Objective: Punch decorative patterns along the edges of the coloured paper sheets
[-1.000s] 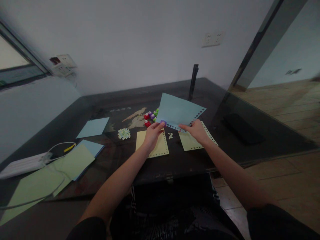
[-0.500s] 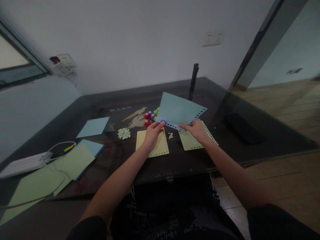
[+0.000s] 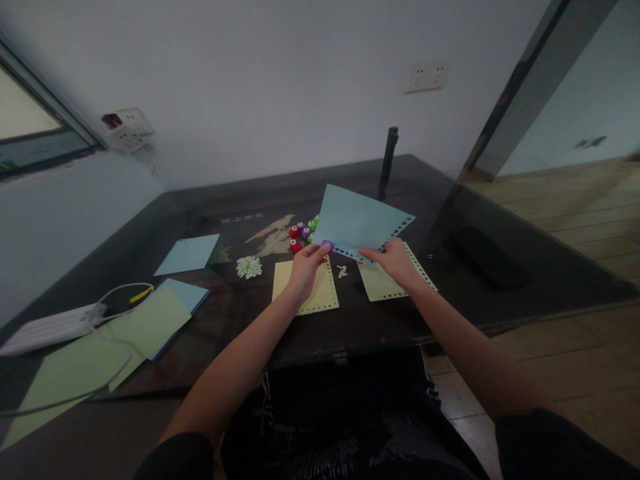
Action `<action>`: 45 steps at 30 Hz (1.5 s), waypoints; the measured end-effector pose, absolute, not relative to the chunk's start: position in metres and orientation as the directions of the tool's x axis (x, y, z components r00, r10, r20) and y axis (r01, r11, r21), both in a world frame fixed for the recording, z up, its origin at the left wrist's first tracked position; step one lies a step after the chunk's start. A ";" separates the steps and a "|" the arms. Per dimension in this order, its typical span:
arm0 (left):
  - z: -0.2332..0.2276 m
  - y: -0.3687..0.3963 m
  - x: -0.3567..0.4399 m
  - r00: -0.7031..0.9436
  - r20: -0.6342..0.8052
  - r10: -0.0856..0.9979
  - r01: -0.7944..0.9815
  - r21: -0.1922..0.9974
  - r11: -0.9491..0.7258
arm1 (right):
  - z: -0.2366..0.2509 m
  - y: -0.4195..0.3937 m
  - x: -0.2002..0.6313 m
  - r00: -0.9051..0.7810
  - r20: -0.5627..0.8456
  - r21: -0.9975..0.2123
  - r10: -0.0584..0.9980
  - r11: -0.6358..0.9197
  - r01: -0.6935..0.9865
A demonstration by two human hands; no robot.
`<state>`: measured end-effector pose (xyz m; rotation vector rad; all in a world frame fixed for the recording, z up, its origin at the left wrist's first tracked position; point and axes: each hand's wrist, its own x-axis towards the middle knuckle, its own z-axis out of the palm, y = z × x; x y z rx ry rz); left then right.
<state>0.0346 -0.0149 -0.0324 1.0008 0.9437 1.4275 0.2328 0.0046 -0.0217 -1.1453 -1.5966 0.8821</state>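
A light blue sheet of paper [image 3: 357,217] is held tilted above the table, with small shapes punched along two of its edges. My left hand [image 3: 305,268] grips a purple craft punch [image 3: 328,245] at the sheet's lower left corner. With thumb and fingers, my right hand [image 3: 395,263] pinches the lower right edge of the same sheet. Below lie two pale yellow sheets with punched borders, one by the left hand [image 3: 320,290] and another under the right [image 3: 383,287]. A few tiny paper cutouts [image 3: 342,271] rest between them.
Several red, purple and green punches, one red punch [image 3: 295,246] nearest, stand behind my left hand. Left of them is a pile of cutouts [image 3: 249,267]. Further left are a blue sheet [image 3: 189,255], stacked papers [image 3: 165,310] and a power strip [image 3: 47,330]. A dark phone-like object [image 3: 485,257] lies right.
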 end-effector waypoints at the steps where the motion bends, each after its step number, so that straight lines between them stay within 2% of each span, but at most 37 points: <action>1: -0.032 -0.015 0.035 -0.047 0.075 0.996 -0.316 0.945 -0.086 | -0.021 0.004 0.233 -0.110 0.278 -0.917 0.954 0.298 0.265; 12: -0.030 -0.015 0.035 -0.048 0.088 0.995 -0.334 0.938 -0.099 | -0.017 0.000 0.232 -0.102 0.259 -0.917 0.961 0.277 0.288; 19: -0.030 -0.014 0.036 -0.038 0.105 0.994 -0.361 0.926 -0.111 | -0.018 0.002 0.233 -0.087 0.307 -0.894 0.948 0.318 0.314; 33: -0.033 -0.013 0.036 -0.028 0.169 0.985 -0.399 0.902 -0.166 | -0.023 0.003 0.234 -0.099 0.254 -0.923 0.962 0.272 0.272; 45: -0.031 -0.013 0.038 -0.067 0.176 0.982 -0.371 0.909 -0.188 | -0.023 0.006 0.238 -0.099 0.218 -0.969 0.971 0.228 0.094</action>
